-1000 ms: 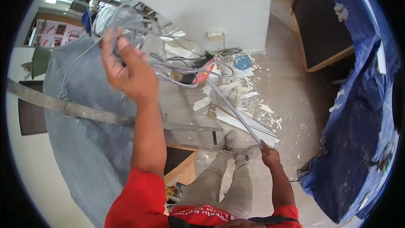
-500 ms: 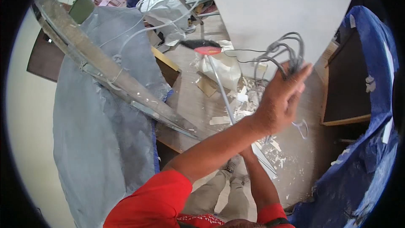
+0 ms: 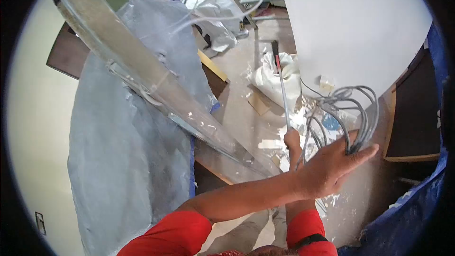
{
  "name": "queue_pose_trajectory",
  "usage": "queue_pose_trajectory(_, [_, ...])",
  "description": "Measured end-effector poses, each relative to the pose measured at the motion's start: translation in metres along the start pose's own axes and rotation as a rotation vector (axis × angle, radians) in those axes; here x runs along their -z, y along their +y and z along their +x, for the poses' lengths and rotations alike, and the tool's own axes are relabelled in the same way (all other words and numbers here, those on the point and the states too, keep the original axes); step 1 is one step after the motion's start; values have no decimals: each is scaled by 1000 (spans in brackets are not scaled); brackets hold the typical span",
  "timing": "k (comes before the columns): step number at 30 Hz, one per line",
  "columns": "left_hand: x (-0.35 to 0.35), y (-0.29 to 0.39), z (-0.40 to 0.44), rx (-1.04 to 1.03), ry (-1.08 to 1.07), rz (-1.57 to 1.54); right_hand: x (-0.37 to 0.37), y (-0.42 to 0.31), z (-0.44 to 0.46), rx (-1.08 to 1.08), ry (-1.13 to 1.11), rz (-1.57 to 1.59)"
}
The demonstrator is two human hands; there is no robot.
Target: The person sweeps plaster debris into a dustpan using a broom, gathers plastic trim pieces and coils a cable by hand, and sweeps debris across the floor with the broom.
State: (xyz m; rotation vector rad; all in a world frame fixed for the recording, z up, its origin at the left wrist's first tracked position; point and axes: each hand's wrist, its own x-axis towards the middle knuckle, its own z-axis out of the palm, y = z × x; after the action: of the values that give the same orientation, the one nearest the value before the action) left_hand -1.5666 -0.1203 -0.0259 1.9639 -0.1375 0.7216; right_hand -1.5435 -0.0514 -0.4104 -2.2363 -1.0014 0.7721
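My left hand [image 3: 334,168] is raised at the right, its fingers closed round a looped grey cable [image 3: 362,114]. Loops of the cable hang above and to the left of it. Beyond and left of it, my right hand [image 3: 292,139] grips the pale pole of a broom [image 3: 284,92]. The broom's dark head is at the far end of the pole, over a white sack [image 3: 271,81]. My left forearm crosses in front of my right arm.
A long plank [image 3: 156,78] slants across the grey sheet [image 3: 128,137] at left. White debris [image 3: 272,144] litters the floor below a white panel [image 3: 350,28]. A dark board [image 3: 414,109] and blue sheeting [image 3: 403,218] are at right.
My left hand has swung from the left across to the right with the cable. My right hand has moved forward, and the broom head has turned and shifted away. The view has shifted too.
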Motion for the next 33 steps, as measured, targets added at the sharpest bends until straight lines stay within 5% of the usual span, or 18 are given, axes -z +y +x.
queue_pose_trajectory(6, [21, -21, 15, -33, 120, 105, -3, 90, -185, -78, -60, -38])
queue_pose_trajectory(9, [31, -13, 38, -67, 209, 255, 89, 62, -262, -339, -205, -99])
queue_pose_trajectory(17, [39, 13, 86, -239, 377, 554, 227, 85, -418, -432, -288, -308])
queue_pose_trajectory(21, [30, 20, 103, -103, 400, 538, 245, 96, -496, -525, -273, -256])
queue_pose_trajectory(25, [32, 5, 115, -199, 371, 642, 245, 83, -559, -689, -286, -153])
queue_pose_trajectory(29, [20, -9, 111, -118, 391, 627, 201, 82, -643, -574, 91, 247])
queue_pose_trajectory(33, [22, -60, 97, -134, 360, 788, 184, 49, -697, -799, 82, 429])
